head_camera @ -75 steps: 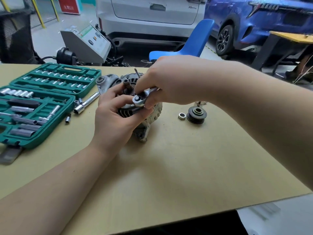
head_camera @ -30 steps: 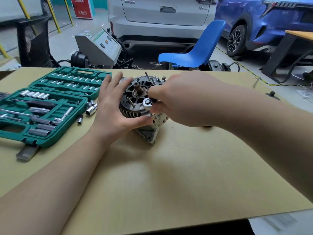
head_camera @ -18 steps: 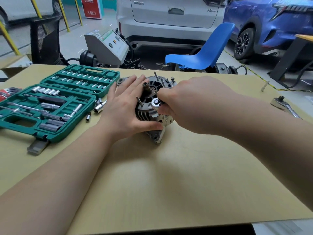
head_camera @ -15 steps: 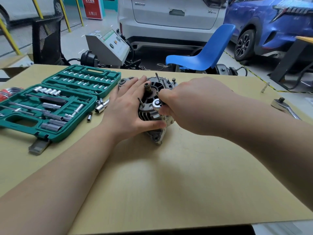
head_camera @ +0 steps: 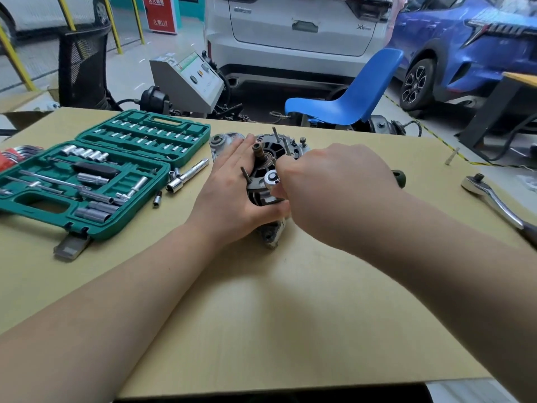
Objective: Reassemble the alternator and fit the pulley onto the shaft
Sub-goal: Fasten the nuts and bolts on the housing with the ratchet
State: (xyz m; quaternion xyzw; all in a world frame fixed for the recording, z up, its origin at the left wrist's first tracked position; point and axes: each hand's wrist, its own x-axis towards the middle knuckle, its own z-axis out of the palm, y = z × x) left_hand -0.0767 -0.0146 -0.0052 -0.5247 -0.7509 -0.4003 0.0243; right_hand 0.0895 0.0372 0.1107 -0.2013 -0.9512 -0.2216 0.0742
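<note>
The alternator (head_camera: 271,154) stands on the table with its bare shaft (head_camera: 258,151) pointing up toward me and several long studs sticking out of its face. My left hand (head_camera: 229,193) holds it from the left, fingers laid flat along the housing and thumb wrapped under the front edge. My right hand (head_camera: 328,184) grips a small ratchet; its round head (head_camera: 271,178) sits on the lower front of the alternator, and the dark handle end (head_camera: 399,178) pokes out past my hand. The pulley is hidden.
An open green socket case (head_camera: 87,175) lies at the left, with an extension bar (head_camera: 189,175) and a loose socket (head_camera: 157,197) beside it. A large ratchet (head_camera: 494,199) and a bolt (head_camera: 449,157) lie at the right. A blue chair (head_camera: 348,103) stands behind the table (head_camera: 290,315).
My left fingers have uncurled from the alternator's face and lie flat along its side. The right hand keeps the ratchet head at the same spot. The pulley and nut went behind my right hand.
</note>
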